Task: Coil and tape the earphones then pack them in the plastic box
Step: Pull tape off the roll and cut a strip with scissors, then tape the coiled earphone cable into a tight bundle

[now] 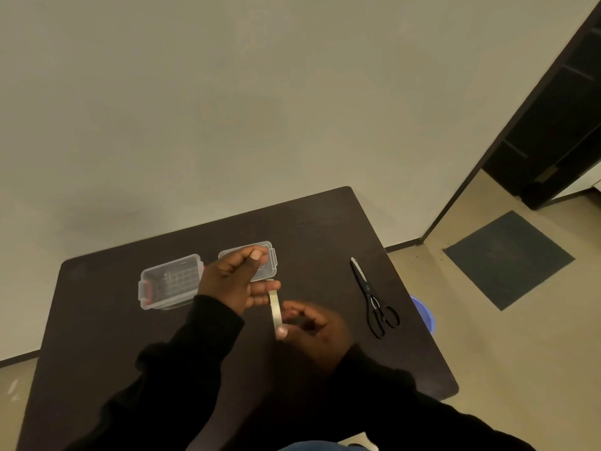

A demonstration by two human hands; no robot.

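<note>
Pulling tape: right hand (312,327) pinching the tape roll (275,312), left hand (239,281) closed just above it, probably on the free end; earphones unseen, open plastic box (170,281) beyond the grip, needing steady tension.

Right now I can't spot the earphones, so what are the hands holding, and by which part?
The right hand grips a pale roll of tape by its rim. The left hand pinches something unclear, maybe the tape's end.

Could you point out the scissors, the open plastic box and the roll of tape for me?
scissors (374,299): head view, at the pivot.
plastic box (145,281): head view, left wall.
roll of tape (275,309): head view, outer edge, between both hands.
</note>
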